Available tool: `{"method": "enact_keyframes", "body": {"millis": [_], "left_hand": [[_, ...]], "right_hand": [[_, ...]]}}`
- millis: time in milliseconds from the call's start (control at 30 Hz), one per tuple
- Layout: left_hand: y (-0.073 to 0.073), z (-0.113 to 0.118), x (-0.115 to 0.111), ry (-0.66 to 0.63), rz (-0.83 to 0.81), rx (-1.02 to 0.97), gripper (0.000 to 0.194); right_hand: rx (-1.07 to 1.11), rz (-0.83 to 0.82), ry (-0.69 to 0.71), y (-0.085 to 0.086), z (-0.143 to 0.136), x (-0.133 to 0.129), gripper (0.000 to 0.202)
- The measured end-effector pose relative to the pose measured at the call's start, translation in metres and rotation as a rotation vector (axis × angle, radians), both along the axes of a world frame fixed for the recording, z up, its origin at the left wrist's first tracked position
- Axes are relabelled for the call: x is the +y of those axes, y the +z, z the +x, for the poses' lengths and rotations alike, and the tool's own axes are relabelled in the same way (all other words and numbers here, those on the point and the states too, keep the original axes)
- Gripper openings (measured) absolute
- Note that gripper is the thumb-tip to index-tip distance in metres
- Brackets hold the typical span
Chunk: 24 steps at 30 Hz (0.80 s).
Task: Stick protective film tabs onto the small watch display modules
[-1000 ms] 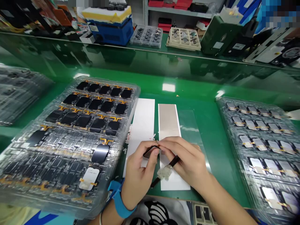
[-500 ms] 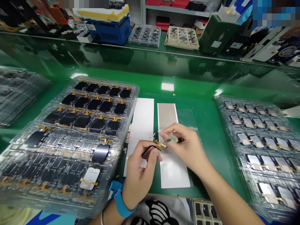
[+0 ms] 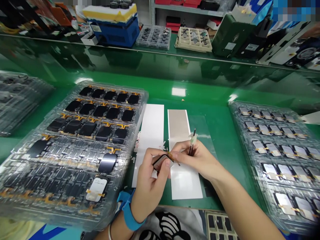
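Observation:
My left hand (image 3: 152, 178) is closed around a small watch-sized display screen (image 3: 160, 163), its pale back tilted up under my thumb. An orange flex cable (image 3: 170, 155) runs from the screen's edge toward my right hand (image 3: 193, 158). Thumb and index finger of that hand pinch at the cable, partly hiding it. A dark, thin pair of tweezers (image 3: 192, 146), wrapped in something pale and see-through, sticks up from between its fingers. Both hands are above a white strip (image 3: 153, 126) and a grey-and-white strip (image 3: 178, 121) on the green table.
To the left is a clear tray (image 3: 75, 150) of black screens with orange cables. Another clear tray (image 3: 250, 156) with silver-backed screens lies to the right. Stacked trays (image 3: 20, 100) stand far left. A blue box (image 3: 117, 31) and a beige tray (image 3: 193, 40) sit on the back ledge.
My right thumb and index finger have moved left and down onto the flex cable. The tweezers now point upward in that hand. The screen has turned slightly, showing more of its back.

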<state>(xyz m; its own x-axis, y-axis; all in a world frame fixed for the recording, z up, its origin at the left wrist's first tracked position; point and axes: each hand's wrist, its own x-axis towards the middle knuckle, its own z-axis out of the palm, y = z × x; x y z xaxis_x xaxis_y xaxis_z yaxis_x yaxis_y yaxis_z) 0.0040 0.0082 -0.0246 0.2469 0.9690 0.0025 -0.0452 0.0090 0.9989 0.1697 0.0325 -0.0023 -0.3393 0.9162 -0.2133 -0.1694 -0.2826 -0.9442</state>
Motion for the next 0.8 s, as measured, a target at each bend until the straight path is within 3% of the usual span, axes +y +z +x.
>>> {"method": "enact_keyframes", "body": {"millis": [200,433,633,800], "left_hand": [[-0.003,-0.002,-0.003,-0.053,-0.053,0.001,0.010],[-0.006,-0.006,-0.007,-0.070,-0.167,-0.036,0.015],[-0.005,-0.006,-0.005,-0.069,-0.156,-0.012,0.013],[-0.006,-0.005,-0.004,-0.081,-0.136,0.006,0.012]], "right_hand": [[-0.084,-0.029,-0.037,-0.001,-0.002,-0.004,0.026],[-0.271,0.111,-0.172,-0.001,-0.008,-0.011,0.020],[-0.218,0.106,-0.151,0.002,-0.013,-0.015,0.015],[-0.308,0.189,-0.179,0.001,-0.012,-0.012,0.019]]}}
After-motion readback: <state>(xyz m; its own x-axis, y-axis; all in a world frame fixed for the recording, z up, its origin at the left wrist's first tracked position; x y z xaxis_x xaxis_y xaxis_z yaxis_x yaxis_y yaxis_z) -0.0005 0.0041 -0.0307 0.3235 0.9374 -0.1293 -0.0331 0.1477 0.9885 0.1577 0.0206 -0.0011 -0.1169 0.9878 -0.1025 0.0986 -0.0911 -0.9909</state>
